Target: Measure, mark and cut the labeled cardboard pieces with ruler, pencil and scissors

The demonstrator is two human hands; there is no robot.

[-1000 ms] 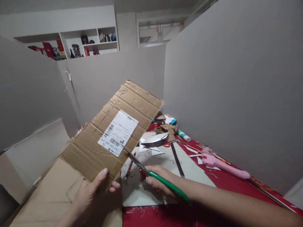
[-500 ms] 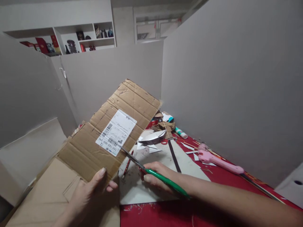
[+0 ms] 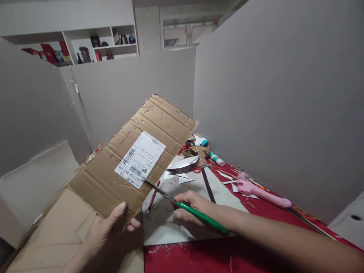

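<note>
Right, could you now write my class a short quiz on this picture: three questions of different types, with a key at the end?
1. Multiple choice: what is the right hand holding?
A) a paintbrush
B) green-handled scissors
C) a ruler

2. True or false: the left hand holds a piece of cardboard that bears a white label.

3. Fill in the missing colour: the handle of the pink tool lies over the ____ surface.

Key: 1. B; 2. True; 3. red.
</note>
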